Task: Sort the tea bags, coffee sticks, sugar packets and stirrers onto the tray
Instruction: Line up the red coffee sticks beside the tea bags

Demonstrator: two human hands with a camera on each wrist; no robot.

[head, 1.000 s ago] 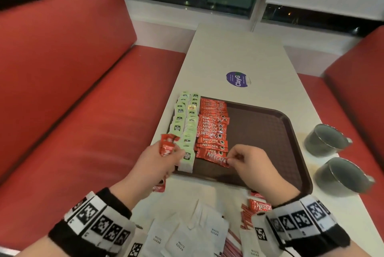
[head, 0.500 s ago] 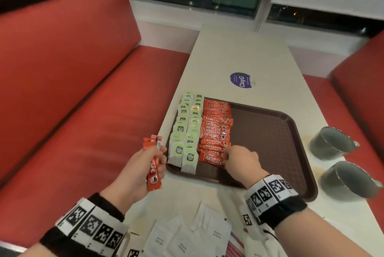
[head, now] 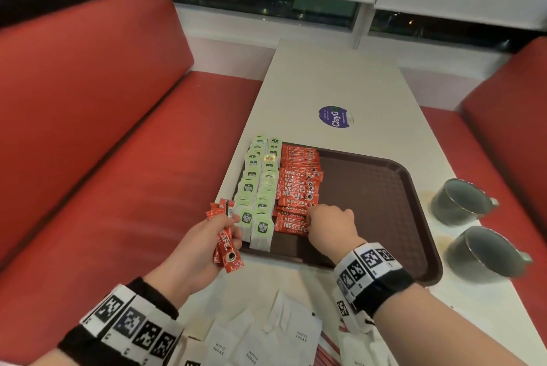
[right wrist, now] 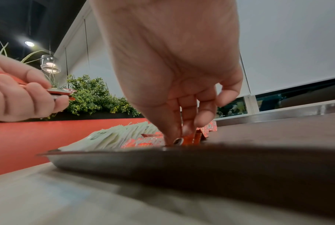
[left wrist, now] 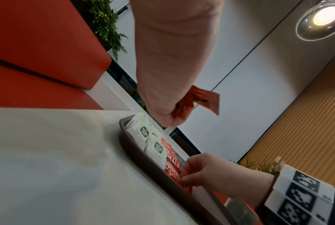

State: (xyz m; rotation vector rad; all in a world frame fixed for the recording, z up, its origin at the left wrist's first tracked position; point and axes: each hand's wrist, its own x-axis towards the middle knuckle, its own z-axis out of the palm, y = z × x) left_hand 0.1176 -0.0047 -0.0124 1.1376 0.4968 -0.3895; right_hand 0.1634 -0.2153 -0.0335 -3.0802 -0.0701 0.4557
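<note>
Tray [head: 414, 188], dark brown with a raised rim, lies flat on the pale tabletop [head: 334, 81] between two red benches [head: 103, 128]; its right half is bare. Along its left edge run two overlapping rows of green tea bags [head: 260, 188], and just beside them, touching on the right, one overlapping row of red coffee sticks [head: 299, 185]. Two grey cups [head: 458, 201] stand on the tabletop just right of the tray, apart from it. A round purple sticker [head: 336, 117] sits on the tabletop beyond the tray's far edge.

Left hand [head: 204, 242] hovers over the tabletop edge just left of the tray's near left corner, fingers curled round a small bundle of held coffee sticks [head: 226, 235] that stand nearly upright, their ends fanned out above the fist.

Right hand [head: 331, 225] is over the tray with fingers bent downward; in the right wrist view its fingertips [right wrist: 172, 135] pinch the right end of the nearest stick [head: 291, 226] in the red row, which lies flat on the tray floor.

White sugar packets [head: 266, 336] lie scattered on the tabletop at the near edge, under the wrists, well apart from the tray. Red-striped stirrers [head: 327, 348] show among them, partly hidden.
</note>
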